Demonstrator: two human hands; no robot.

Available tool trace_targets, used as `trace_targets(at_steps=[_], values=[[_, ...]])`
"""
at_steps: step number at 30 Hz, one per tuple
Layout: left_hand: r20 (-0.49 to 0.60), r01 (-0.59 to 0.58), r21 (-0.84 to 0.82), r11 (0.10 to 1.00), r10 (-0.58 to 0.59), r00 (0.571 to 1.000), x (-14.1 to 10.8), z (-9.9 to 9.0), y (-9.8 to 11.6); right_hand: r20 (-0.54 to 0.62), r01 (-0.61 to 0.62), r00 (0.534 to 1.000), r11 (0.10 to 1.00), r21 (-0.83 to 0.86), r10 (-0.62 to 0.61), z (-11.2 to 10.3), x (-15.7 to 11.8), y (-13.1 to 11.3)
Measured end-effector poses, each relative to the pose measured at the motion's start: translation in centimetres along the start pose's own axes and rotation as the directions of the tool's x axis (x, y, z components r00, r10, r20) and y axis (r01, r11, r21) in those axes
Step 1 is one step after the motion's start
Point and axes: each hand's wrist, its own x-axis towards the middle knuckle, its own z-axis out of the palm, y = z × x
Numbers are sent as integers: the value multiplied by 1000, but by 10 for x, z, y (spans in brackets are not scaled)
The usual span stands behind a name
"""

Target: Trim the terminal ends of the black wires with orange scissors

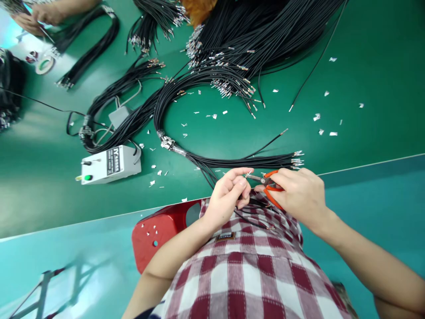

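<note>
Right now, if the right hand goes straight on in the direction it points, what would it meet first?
The right hand, holding metal pliers with orange handles, points toward the left hand. That hand would probably be met first, though exact depth is unclear.

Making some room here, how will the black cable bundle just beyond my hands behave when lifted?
The black cable bundle will probably flop: it curves across the green tabletop. Its pale wrap should keep the middle together, but the silvery tips, unevenly spread, may snag.
</note>
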Motion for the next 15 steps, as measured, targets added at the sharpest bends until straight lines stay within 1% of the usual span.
trace_targets(at_steps=[4, 7, 9, 11, 13, 15], values=[[5, 16, 12, 1000, -16, 1000, -1, -1, 0, 23, 22, 999, 1000, -10, -22, -1, 0, 3], [-1, 10, 22, 1000, -10, 1000, -1, 0, 0, 20, 32, 999, 999, -13, -32, 0, -2, 4], [-9, -3, 39, 999, 3, 1000, -1, 2, 1, 13, 19, 1000, 996, 91, -20, 1, -4, 5], [-21, -18, 52, 998, 19, 1000, 0, 4, 2, 32, -34, 999, 963, 268, 26, 0, -6, 5], [-30, -17, 53, 998, 18, 999, 1, 5, 3, 80, -114, 993, 897, 427, 88, -2, -10, 5], [-27, 0, 45, 999, 1, 1000, 2, 6, 4, 145, -172, 983, 822, 542, 110, -5, -15, 7]])
